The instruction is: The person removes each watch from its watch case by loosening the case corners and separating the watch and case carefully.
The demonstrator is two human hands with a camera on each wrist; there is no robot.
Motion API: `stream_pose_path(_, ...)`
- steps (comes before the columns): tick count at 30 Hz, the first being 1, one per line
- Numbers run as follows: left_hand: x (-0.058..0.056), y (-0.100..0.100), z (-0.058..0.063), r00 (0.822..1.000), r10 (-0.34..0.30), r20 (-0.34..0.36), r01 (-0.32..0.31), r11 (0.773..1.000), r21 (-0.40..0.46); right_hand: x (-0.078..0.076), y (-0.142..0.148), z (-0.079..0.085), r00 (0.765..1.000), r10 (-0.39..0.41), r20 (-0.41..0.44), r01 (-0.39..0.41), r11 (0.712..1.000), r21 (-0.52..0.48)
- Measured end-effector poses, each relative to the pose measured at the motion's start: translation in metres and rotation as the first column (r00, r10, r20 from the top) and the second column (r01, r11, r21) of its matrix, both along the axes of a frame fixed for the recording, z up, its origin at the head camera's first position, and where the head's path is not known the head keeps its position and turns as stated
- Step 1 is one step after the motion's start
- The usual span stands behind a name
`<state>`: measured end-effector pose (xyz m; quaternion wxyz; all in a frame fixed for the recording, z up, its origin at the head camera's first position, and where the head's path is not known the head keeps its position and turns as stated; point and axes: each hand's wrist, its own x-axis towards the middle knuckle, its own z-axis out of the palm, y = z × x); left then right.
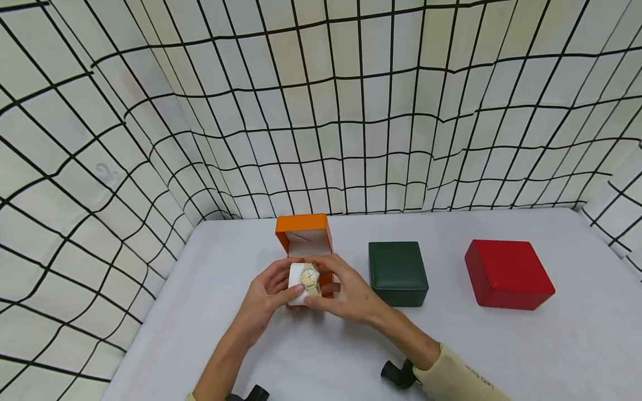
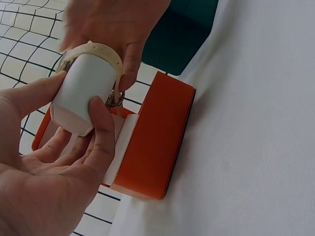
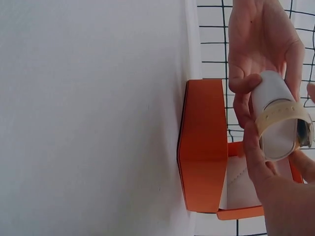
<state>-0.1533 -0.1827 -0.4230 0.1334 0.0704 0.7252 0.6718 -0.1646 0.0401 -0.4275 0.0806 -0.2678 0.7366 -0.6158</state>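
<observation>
Watch (image 1: 310,280) shows its dial (image 1: 309,276) in head view alone; fingers of left hand (image 1: 266,289) and right hand (image 1: 349,291) hold its cushion (image 1: 296,277).

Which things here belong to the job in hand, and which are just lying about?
Seem part of the job:
watch, held by the right hand
white cushion, held by the left hand
open orange box

Seem just lying about, untouched:
green box
red box

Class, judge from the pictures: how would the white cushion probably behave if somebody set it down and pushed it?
The white cushion seems fairly stiff, as no dent shows where the left hand grips it. Its rounded side suggests it might roll, though the watch looped around it would probably hinder that.
</observation>
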Motion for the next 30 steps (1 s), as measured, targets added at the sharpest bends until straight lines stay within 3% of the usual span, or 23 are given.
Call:
stream_pose_path(7,0.0,0.001,0.001,1.0,0.023,0.008,-0.023,1.0,0.004,0.002,-0.005,0.002,0.993,-0.105,0.052,0.105,0.994,0.01)
stream_pose_path(16,0.001,-0.001,0.003,0.998,0.059,-0.001,-0.059,0.998,-0.019,0.004,-0.005,0.005,0.972,-0.235,-0.02,0.235,0.972,0.018)
stream_pose_path(30,0.0,-0.008,0.001,0.994,0.11,0.01,-0.109,0.994,-0.027,0.009,-0.004,0.01,0.964,-0.265,-0.014,0.265,0.963,0.047)
